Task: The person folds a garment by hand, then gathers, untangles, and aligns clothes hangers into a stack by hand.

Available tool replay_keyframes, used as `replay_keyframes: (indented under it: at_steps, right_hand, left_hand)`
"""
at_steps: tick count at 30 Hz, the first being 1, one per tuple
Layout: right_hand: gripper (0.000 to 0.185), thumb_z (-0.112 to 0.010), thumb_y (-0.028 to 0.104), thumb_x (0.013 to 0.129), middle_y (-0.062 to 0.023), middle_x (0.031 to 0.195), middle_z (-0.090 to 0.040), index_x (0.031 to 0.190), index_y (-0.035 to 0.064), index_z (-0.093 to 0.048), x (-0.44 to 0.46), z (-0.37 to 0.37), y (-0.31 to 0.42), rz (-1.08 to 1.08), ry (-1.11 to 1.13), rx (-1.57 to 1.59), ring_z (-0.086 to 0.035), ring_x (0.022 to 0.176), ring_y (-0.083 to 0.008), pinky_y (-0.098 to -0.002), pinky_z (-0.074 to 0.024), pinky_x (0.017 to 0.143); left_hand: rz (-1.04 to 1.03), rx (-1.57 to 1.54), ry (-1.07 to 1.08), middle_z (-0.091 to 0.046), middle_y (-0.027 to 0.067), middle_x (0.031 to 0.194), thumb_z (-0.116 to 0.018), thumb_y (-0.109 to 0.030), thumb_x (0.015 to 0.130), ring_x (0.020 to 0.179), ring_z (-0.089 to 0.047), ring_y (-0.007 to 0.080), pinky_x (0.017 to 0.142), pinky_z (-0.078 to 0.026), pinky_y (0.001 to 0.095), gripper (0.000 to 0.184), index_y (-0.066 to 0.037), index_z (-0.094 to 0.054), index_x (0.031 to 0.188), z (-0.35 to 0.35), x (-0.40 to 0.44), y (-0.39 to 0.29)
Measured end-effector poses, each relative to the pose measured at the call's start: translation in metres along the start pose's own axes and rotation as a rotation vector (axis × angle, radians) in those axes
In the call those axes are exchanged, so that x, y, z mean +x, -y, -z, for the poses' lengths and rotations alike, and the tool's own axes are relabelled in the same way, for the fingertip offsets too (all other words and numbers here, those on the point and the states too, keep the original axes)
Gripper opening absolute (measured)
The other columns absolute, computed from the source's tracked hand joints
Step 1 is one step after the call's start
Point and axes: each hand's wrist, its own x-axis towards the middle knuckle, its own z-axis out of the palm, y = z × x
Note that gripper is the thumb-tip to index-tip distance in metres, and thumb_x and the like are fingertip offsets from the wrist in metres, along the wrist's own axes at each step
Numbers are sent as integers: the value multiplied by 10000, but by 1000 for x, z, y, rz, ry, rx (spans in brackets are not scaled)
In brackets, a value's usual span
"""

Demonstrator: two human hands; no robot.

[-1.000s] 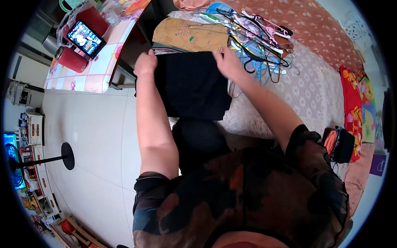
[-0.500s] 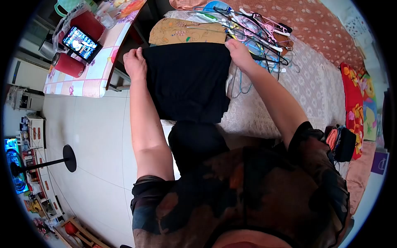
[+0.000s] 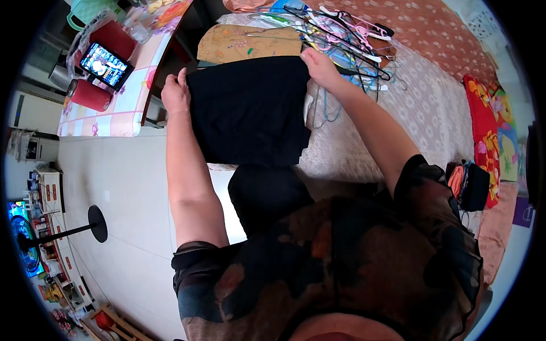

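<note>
Head view: left grip [image 3: 176,94] and right grip [image 3: 323,70] clasp one black cloth [image 3: 247,113] at two corners, ten and one o'clock.

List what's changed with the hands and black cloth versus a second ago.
The left hand has moved left; the right hand has moved right and farther from the body. The black cloth's far edge is now spread wider between them. No clear release; whether the left hand still grips is hard to tell. Unchanged: the hanger pile and tan cloth, apart from a slight camera shift.
</note>
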Motion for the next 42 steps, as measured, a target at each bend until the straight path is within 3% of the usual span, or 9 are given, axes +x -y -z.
replay_keyframes:
  at_steps: [6, 8, 10, 16, 20, 24, 27, 31, 42]
  right_hand:
    - [255, -557, 263, 875, -176, 827, -637, 878, 26, -649, -2, -2, 16, -137, 52, -286, -607, 789, -354, -424, -479, 719]
    - [261, -584, 285, 835, -155, 775, -625, 844, 38, -667, 1, -9, 25, 352, -192, -566, -595, 786, -345, -423, -485, 700]
    - [246, -660, 258, 765, -137, 840, -635, 888, 45, -664, -15, -19, 87, 397, -143, -537, -586, 859, -335, -448, -451, 784]
    - [738, -620, 545, 787, -170, 1501, -227, 1385, 161, -421, -92, -53, 91, 196, 406, -644, -120, 1408, -363, -621, -73, 1096]
    - [804, -571, 606, 807, -162, 1537, -147, 1450, 195, -319, -95, -45, 82, 91, 480, -555, -47, 1430, -357, -611, -24, 1108]
    - [632, -622, 440, 829, -172, 1393, -396, 1311, 62, -467, -102, -24, 117, 203, 311, -281, -305, 1341, -324, -604, -172, 1068]
    - [167, -554, 67, 860, -98, 940, -625, 1024, 35, -557, -145, 47, 214, 419, 215, 147, -609, 894, -299, -493, -355, 1023]
    - [94, -518, 56, 851, -68, 879, -603, 926, 57, -575, -202, 121, 296, 811, -55, 131, -601, 816, -254, -506, -377, 980]
    - [106, -500, 183, 880, -58, 825, -568, 883, 87, -546, -293, 225, 342, 980, -257, -157, -555, 729, -227, -461, -371, 860]
  left_hand:
    - [-153, 174, -14, -600, 217, 1123, -523, -488, 901, 1040, -567, 394, 859, -460, 469, 499, -69, -559, 1170, 0, -2, -13]
    - [-165, 181, 56, -522, 203, 1260, -534, -483, 893, 1088, -534, 403, 889, -452, 453, 538, -91, -506, 1260, 28, -19, -42]
    - [-569, 141, -22, -510, 180, 1285, -540, -478, 893, 1123, -519, 385, 937, -422, 467, 571, -99, -460, 1312, 45, -50, -62]
    - [-298, 352, 321, -291, 111, 1498, -454, -654, 849, 1359, -247, 419, 1062, -182, 627, 710, -257, -356, 1430, 28, -142, -58]
    - [-280, 387, 333, -253, 83, 1520, -384, -659, 881, 1373, -233, 410, 1052, -188, 645, 670, -316, -297, 1449, 21, -144, -59]
    - [-267, 339, 316, -279, 110, 1501, -436, -629, 877, 1374, -239, 383, 1055, -181, 647, 688, -249, -329, 1440, 22, -137, -50]
    - [-333, -101, 51, -368, 144, 1433, -548, -490, 883, 1336, -339, 320, 1042, -198, 643, 646, -116, -386, 1384, 38, -138, -42]
    - [-515, -525, -191, -523, 186, 1242, -638, -254, 857, 1136, -477, 352, 992, -356, 396, 485, 6, -494, 1240, 82, -175, -95]
    - [-858, -431, 113, -526, 143, 1216, -694, -290, 781, 1183, -474, 325, 1065, -213, 563, 545, -43, -491, 1222, 103, -312, -161]
